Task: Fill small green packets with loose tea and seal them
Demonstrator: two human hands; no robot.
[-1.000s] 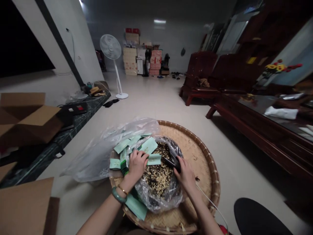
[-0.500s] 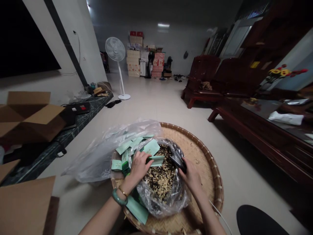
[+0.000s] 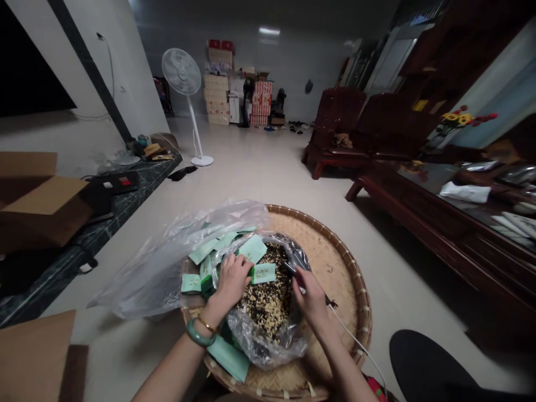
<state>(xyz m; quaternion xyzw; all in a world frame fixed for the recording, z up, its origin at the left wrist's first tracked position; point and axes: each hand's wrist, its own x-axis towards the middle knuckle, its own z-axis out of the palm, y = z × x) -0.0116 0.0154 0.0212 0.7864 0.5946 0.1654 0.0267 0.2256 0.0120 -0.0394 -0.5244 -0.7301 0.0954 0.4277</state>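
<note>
A round woven bamboo tray lies in front of me and carries a clear plastic bag of loose dark and pale bits. My left hand, a green bangle on its wrist, is closed on a small green packet held over the loose bits. Over the bag's right edge, my right hand is closed round a dark flat object that I cannot make out well. A thin white cable runs from beside that hand to the lower right.
A large clear bag with several green packets spills over the tray's left rim. Open cardboard boxes sit on a dark marble ledge at left. A dark wooden table stands at right, a standing fan beyond.
My right hand slid slightly down and left along the bag's edge, and the dark object shows less. My left hand keeps the green packet. The camera shifted a little.
</note>
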